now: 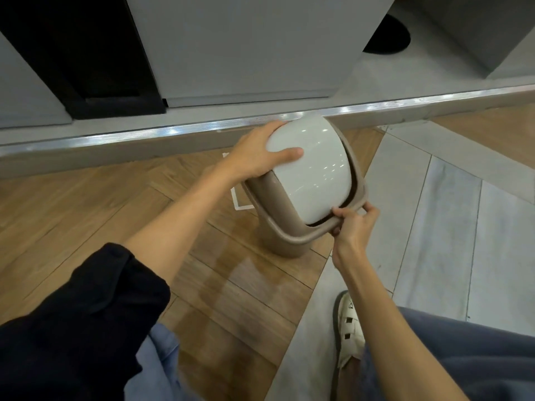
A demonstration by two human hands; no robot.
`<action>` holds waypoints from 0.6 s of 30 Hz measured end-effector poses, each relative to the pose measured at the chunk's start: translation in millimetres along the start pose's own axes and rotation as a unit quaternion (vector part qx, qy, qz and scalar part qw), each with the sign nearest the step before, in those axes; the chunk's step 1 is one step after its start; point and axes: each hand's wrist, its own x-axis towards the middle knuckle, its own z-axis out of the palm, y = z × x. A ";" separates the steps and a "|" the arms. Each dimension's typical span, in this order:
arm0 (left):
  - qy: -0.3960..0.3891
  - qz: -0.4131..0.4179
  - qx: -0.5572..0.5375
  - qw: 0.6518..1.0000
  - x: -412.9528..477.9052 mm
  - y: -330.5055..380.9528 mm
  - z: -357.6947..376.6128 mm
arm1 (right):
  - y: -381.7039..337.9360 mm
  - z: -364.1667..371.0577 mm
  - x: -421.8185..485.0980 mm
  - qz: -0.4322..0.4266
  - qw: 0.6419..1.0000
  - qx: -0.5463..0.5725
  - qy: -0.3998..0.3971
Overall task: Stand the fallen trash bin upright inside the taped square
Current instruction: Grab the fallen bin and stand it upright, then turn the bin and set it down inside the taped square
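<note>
The trash bin (pixel 286 241) is beige with a glossy white domed swing lid (pixel 315 169). It stands nearly upright on the wooden floor, its top towards me. My left hand (pixel 254 156) grips the lid's far-left edge, thumb lying across the white dome. My right hand (pixel 354 221) pinches the beige rim at the near-right corner. White tape of the square (pixel 236 201) shows on the floor just left of the bin; the bin hides the rest of the square.
A raised grey platform with a shiny metal edge (pixel 173 131) runs right behind the bin. Grey and black cabinets (pixel 231 53) stand on it. Grey floor tiles (pixel 434 212) lie to the right. My shoe (pixel 348 328) rests near the bin.
</note>
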 end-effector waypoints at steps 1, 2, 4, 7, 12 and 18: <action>-0.014 0.014 0.010 1.000 0.0 2.3 2.8 | 4.0 -4.2 -5.1 0.001 1.000 0.002 0.017; -0.028 0.022 0.023 0.999 0.7 4.1 5.4 | 6.8 -8.6 -9.5 0.001 1.000 -0.005 0.031; -0.054 0.032 0.050 0.997 3.3 5.8 10.5 | 8.7 -17.6 -12.3 0.003 0.998 -0.040 0.055; -0.066 0.025 0.072 0.995 6.1 5.0 10.7 | 0.9 -24.9 -4.9 -0.009 0.986 -0.143 0.089; 0.111 -0.004 -0.011 0.994 -23.8 14.1 23.4 | -27.9 -25.5 12.3 -0.131 0.966 -0.204 0.086; 0.194 -0.238 -0.317 0.897 -76.1 14.9 84.3 | -53.4 -13.3 33.2 -0.106 0.964 -0.235 -0.071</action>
